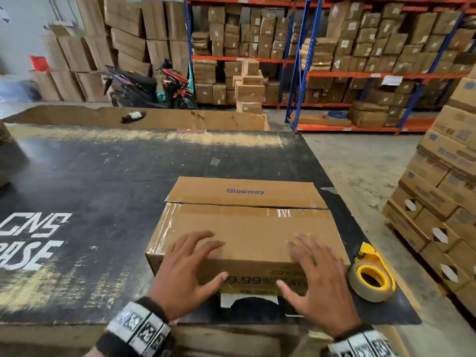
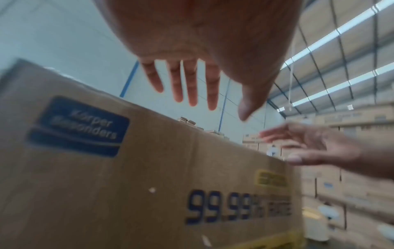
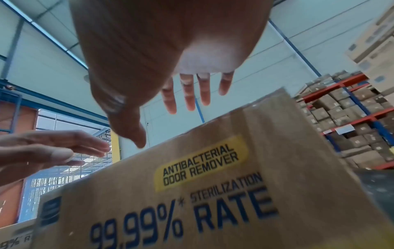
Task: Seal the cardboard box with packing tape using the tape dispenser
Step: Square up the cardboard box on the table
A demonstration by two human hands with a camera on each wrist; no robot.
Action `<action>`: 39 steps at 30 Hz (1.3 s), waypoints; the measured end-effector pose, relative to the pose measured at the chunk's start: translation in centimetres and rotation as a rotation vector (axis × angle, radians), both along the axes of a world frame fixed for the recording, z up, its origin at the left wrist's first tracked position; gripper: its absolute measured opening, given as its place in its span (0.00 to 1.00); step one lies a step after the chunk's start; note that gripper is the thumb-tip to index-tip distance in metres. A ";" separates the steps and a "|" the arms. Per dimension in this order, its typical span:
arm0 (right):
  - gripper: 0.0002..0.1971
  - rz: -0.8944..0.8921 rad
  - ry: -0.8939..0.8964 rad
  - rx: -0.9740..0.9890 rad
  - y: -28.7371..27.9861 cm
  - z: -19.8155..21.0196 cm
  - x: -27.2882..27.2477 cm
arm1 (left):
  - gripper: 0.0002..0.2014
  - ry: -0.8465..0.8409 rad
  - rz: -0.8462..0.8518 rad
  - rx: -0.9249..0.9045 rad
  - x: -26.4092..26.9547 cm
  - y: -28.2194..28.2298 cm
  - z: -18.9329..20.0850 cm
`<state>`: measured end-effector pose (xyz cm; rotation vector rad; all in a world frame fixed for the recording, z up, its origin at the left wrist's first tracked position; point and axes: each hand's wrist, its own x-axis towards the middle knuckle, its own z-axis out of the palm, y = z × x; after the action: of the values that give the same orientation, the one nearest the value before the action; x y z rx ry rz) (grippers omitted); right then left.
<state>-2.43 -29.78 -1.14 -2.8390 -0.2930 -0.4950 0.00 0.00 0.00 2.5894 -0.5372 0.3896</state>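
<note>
Both flat and spread, gripping nothing — left hand (image 1: 189,269) and right hand (image 1: 318,282) over the cardboard box (image 1: 247,228). Far flap seam looked gapped, tape dispenser (image 1: 371,276) parked right — could've popped.

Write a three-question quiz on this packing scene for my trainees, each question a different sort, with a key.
1. True or false: the left hand grips the tape dispenser.
2. Multiple choice: the tape dispenser lies A) on top of the cardboard box, B) on the black table to the box's right, C) on the floor.
3. Fill in: the fingers of the right hand are spread ____ over the box's near edge.

Key: 1 false; 2 B; 3 open.
</note>
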 end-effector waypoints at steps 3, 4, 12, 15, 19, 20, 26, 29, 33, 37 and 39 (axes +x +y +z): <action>0.48 -0.050 0.208 -0.114 0.4 -0.1 2.8 | 0.41 0.103 0.034 0.312 3.0 -0.5 -1.0; 0.49 -0.053 0.248 -0.109 0.4 -0.2 3.5 | 0.43 0.140 0.044 0.361 3.5 -0.6 -1.2; 0.44 -0.057 0.216 -0.148 0.4 -2.2 1.6 | 0.38 0.133 0.046 0.359 1.3 -0.2 -3.1; 0.43 -0.031 0.218 -0.155 0.3 -2.2 1.1 | 0.37 0.165 0.041 0.352 0.4 -0.1 -2.6; 0.42 -0.038 0.216 -0.151 0.3 -2.2 1.1 | 0.39 0.208 0.057 0.190 1.5 -1.6 -0.2; 0.42 -0.037 0.211 -0.155 0.3 -2.3 1.1 | 0.40 0.197 0.057 0.179 2.2 -2.4 0.2; 0.42 -0.045 0.206 -0.169 0.3 -2.2 1.0 | 0.45 0.288 0.096 0.306 6.7 -6.0 -0.8; 0.44 -0.058 0.219 -0.171 0.6 -1.9 0.9 | 0.46 0.294 0.121 0.337 6.8 -6.3 -1.6; 0.45 -0.052 0.278 -0.063 0.5 0.4 2.0 | 0.49 0.287 0.137 0.365 6.9 -6.2 -1.7; 0.45 -0.071 0.337 -0.031 0.0 2.5 5.5 | 0.50 0.285 0.140 0.385 7.1 -6.3 -1.7; 0.46 -0.091 0.386 -0.057 -0.1 2.5 7.4 | 0.50 0.273 0.144 0.381 7.1 -6.3 -1.7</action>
<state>5.01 -29.91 1.35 -2.9317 -0.1054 0.0518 7.10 -6.28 -1.75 2.9924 -0.3564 -0.0313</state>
